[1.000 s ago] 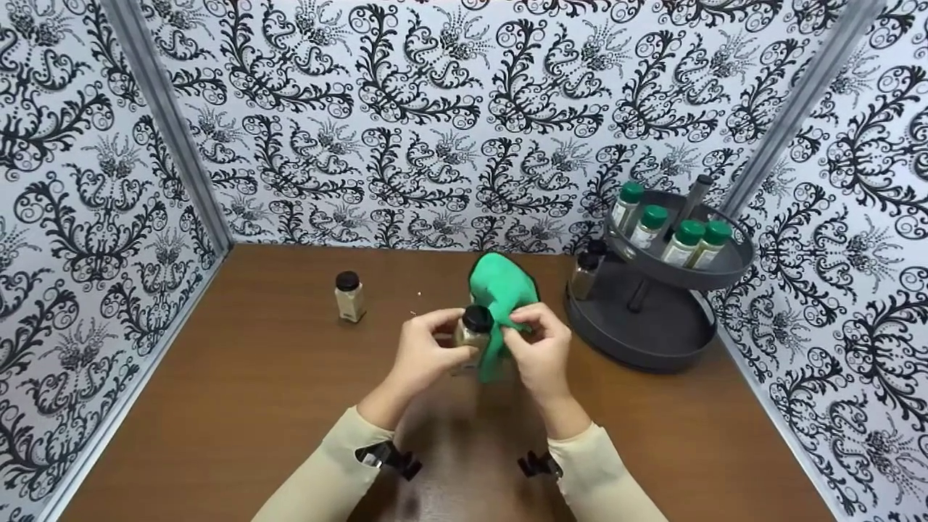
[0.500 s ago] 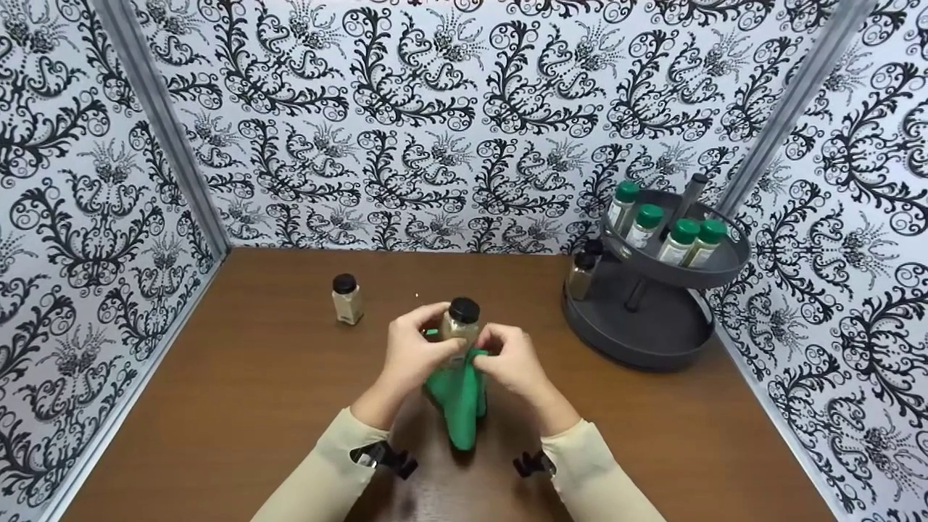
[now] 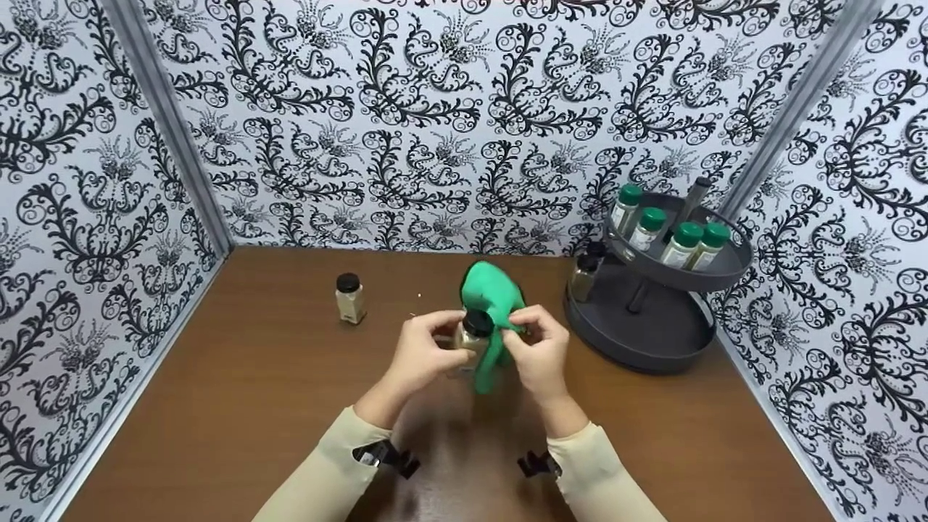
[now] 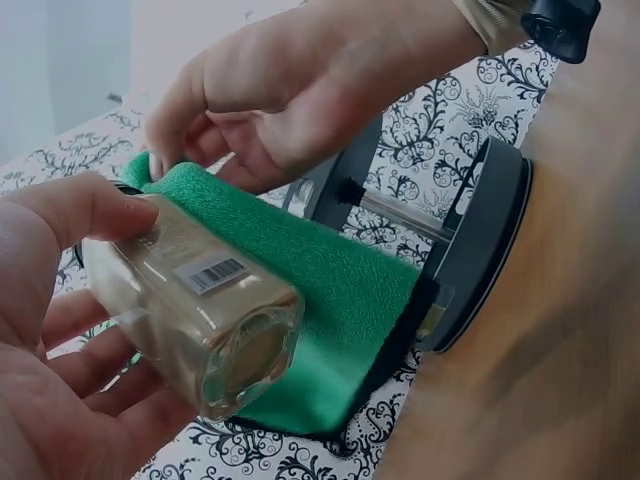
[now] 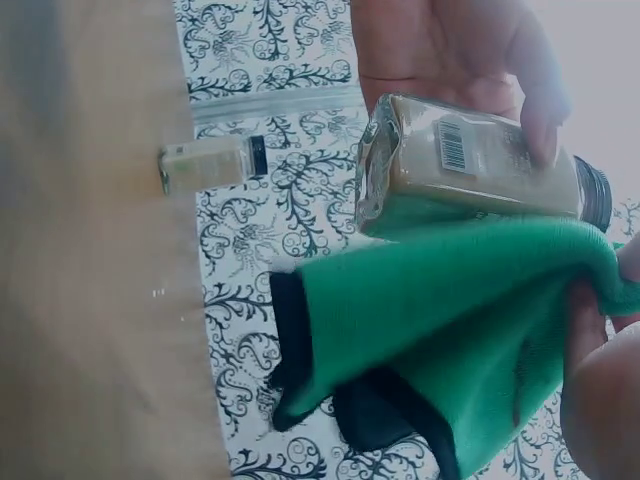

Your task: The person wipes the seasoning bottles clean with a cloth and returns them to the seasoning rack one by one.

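Observation:
In the head view my left hand (image 3: 424, 349) grips a square glass spice jar (image 4: 200, 290) with a black lid, holding it upright above the table. A pale powder fills the jar, and a barcode label shows on one side. Beside it my right hand (image 3: 542, 348) pinches a green cloth (image 5: 440, 310) with dark edging between thumb and fingers. The cloth lies along the jar's side in both wrist views and hangs down below the fingers.
A second black-lidded jar (image 3: 350, 299) stands on the wooden table (image 3: 275, 406) to the left. At the right is a two-tier dark rack (image 3: 645, 341). Several green-lidded jars (image 3: 681, 245) fill its upper tier; black-lidded jars (image 3: 584, 278) stand at the lower tier's left.
Half a second ago the cloth hung in front of the jar, towards me. Now it bulges out behind the jar, as one second ago; the right hand has moved right and slightly up.

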`<state>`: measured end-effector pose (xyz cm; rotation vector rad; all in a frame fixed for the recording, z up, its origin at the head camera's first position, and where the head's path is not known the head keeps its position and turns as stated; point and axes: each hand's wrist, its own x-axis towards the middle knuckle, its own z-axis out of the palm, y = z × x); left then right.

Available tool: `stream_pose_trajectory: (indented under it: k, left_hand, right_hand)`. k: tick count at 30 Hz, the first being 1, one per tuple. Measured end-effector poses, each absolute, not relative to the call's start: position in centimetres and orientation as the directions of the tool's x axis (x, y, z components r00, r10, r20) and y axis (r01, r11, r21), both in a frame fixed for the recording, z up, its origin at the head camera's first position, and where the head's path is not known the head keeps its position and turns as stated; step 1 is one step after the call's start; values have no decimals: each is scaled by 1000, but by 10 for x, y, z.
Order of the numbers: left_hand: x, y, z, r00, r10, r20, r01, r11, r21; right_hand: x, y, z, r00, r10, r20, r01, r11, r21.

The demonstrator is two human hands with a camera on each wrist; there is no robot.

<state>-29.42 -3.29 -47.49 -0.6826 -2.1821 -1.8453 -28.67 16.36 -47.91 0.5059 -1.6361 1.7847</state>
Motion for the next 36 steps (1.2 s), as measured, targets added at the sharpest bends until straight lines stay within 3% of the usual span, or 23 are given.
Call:
stream_pose_trajectory:
  k: [6,11,14,18,24,28,31,36]
  left_hand:
    - [-294,-36,-471,-891,122,438,450,105,887]
    - [-293,-38,-468,-899,76,431,436,93,895]
    - [-293,-38,-468,-899,77,431,437,95,894]
    - [-294,-38,-469,-892,118,436,449,121,885]
    - [-294,-35,-473,-889,191,416,443,127,888]
    - [-294,-34,-473,-886,200,418,445,114,888]
    - [-294,-34,-473,-889,174,424,447,126,886]
    - [-292,-35,-470,-896,101,432,441,104,891]
  right_hand:
    - [-293,162,-488,-854,-9,520,-518,109,-848]
    - [-298,159,-500,-899,-172,403,-428,143,-893]
    - [-298,158,-499,-903,-161,399,-421,146,-895]
    - [-293,158,-489,-887,-32,460,-461,93,-883]
    - [-283,163,-473,-768,170,618,-632,-42,-774]
    - [-281,165,-471,-695,194,692,-709,-30,-704]
    - [-282,164,-473,-720,160,675,-683,6,-730]
    - [-287,162,-479,-852,-18,522,-520,129,-844]
